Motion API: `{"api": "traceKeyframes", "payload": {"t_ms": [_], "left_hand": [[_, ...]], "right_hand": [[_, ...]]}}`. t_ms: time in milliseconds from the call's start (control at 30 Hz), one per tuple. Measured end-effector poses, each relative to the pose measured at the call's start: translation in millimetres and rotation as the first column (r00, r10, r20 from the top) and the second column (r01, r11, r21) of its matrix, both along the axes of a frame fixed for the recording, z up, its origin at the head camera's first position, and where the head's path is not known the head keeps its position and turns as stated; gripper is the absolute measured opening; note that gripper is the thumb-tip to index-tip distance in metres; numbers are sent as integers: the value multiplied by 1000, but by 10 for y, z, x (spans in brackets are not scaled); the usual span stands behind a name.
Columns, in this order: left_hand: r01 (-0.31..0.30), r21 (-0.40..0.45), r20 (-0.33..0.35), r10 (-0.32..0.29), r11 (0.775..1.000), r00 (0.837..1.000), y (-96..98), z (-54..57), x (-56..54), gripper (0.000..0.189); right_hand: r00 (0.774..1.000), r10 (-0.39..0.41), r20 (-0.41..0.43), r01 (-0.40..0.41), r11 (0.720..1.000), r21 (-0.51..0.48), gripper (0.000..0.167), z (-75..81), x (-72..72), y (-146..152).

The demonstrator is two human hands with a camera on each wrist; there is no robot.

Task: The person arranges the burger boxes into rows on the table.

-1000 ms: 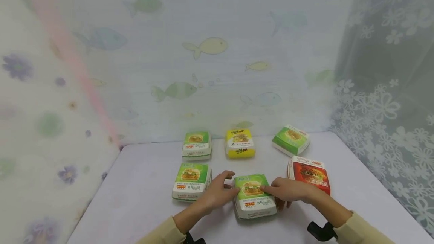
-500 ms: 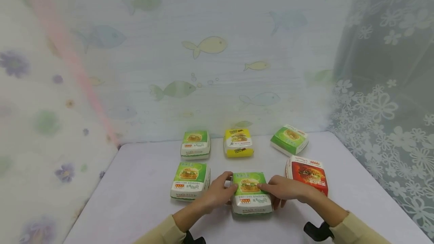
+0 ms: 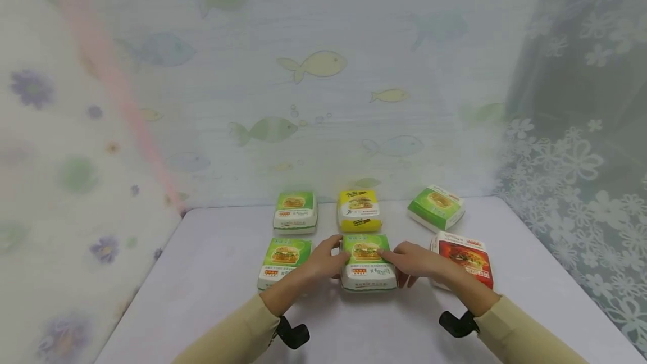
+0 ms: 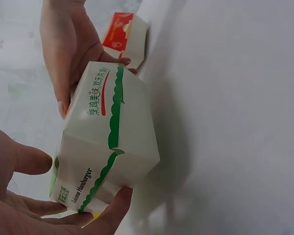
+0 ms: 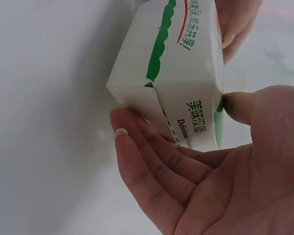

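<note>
A green-and-white burger box (image 3: 368, 265) is held between both hands in front of the yellow burger box (image 3: 359, 210). On its left side, my left hand (image 3: 325, 260) grips it, with the thumb at the top edge and fingers along the side. My right hand (image 3: 415, 260) grips the opposite side, thumb on the lid. Seen from the right wrist, the curled fingers (image 5: 152, 156) reach the lower edge of the box (image 5: 179, 63). Shadow under the box (image 4: 112, 112) in the left wrist view suggests it is slightly off the table.
To the left stand two more green-and-white burger boxes, a front one (image 3: 284, 257) partly behind the left forearm and a back one (image 3: 295, 213). A red box (image 3: 466, 256) lies beside the right hand. Behind it, another green box (image 3: 437, 207) sits turned. Patterned curtains surround the white table (image 3: 212, 274).
Both hands have carried the burger box away from the person, toward the yellow box. Its earlier slight turn has straightened. The other boxes keep their places; the view has shifted slightly.
</note>
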State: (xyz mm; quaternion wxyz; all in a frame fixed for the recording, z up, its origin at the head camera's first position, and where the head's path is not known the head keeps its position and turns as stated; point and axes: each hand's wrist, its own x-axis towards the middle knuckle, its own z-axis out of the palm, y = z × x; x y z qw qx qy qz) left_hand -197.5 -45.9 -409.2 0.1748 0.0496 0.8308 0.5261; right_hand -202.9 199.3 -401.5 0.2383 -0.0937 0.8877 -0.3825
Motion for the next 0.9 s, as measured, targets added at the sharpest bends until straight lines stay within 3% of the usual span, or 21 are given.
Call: {"api": "traceKeyframes", "payload": {"t_ms": [367, 567, 767, 900], "left_hand": [[-30, -67, 33, 32, 997, 999, 94, -82, -90, 63], [-21, -38, 80, 24, 999, 997, 101, -62, -93, 63], [16, 2, 99, -16, 1000, 995, 91, -77, -105, 66], [96, -8, 29, -96, 995, 995, 93, -87, -95, 70]], "right_hand": [[998, -55, 17, 54, 998, 24, 46, -77, -56, -42], [997, -75, 34, 74, 997, 22, 48, -136, -78, -46], [997, -67, 33, 66, 997, 28, 49, -125, -85, -55], [998, -57, 38, 55, 998, 38, 50, -81, -58, -30]]}}
